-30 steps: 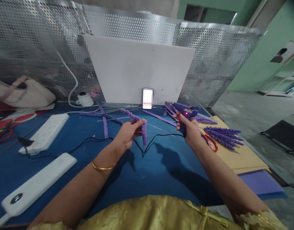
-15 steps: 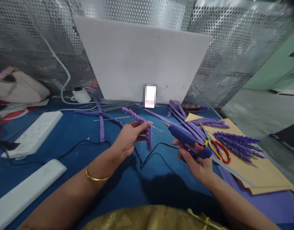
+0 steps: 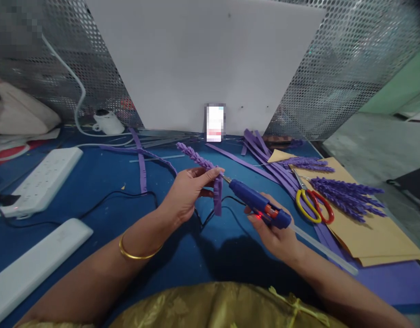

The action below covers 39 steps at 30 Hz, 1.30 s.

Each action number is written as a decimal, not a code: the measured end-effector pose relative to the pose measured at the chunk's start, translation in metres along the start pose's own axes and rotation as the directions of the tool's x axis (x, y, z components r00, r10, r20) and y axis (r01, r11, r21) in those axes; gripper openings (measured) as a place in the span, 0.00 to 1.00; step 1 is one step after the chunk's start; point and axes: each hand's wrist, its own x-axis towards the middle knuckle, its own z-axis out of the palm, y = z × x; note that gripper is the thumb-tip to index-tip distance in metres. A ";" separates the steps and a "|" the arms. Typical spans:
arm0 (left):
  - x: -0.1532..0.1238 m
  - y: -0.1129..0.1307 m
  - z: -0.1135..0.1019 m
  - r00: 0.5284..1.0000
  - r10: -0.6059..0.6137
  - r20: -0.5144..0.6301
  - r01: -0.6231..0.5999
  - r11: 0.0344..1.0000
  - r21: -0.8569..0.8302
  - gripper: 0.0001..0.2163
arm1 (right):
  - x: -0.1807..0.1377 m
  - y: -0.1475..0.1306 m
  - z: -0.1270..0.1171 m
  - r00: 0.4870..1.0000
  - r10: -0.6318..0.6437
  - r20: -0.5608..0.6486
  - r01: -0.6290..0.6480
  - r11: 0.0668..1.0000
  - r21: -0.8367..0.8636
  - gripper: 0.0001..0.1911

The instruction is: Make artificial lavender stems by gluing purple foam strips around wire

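Perforated metal sheeting (image 3: pixel 350 68) backs a blue tabletop (image 3: pixel 93 173). At ten o'clock a pale bag (image 3: pixel 25 107) is cut off by the frame. Near centre, the left hand (image 3: pixel 184 191) pinches a purple flower spike (image 3: pixel 198 158) firmly, its folded strip (image 3: pixel 217 198) hanging toward six o'clock. At four o'clock, the right hand (image 3: pixel 276 234) closes around a blue glue gun (image 3: pixel 246 192), nozzle aimed toward ten. Gluing the strip seems in hand; the next move calls for a steady pinch, thumb clear of the hot tip. Fingers hide the join; nozzle contact is unclear.
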 end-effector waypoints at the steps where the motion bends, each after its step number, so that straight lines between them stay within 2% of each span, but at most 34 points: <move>1: 0.000 0.000 0.000 1.000 0.002 -0.002 -0.002 1.000 0.001 0.17 | 0.001 -0.001 0.000 1.000 -0.010 0.001 0.010 1.000 0.004 0.04; 21: -0.001 0.000 0.000 1.000 0.016 -0.002 -0.016 1.000 -0.010 0.16 | 0.002 -0.003 0.000 0.999 -0.029 0.015 0.030 0.997 -0.068 0.05; 30: 0.000 0.000 0.000 1.000 0.019 -0.015 -0.019 1.000 -0.025 0.16 | 0.004 -0.003 0.000 0.996 -0.086 0.007 0.086 0.987 -0.137 0.04; 35: -0.001 0.000 -0.001 1.000 0.020 -0.002 -0.020 1.000 -0.011 0.16 | 0.003 -0.001 0.001 0.983 -0.181 -0.037 0.172 0.971 -0.165 0.06; 39: -0.001 0.001 0.000 1.000 0.017 -0.009 -0.017 1.000 -0.016 0.15 | 0.002 0.000 0.002 0.979 -0.199 -0.046 0.187 0.964 -0.189 0.06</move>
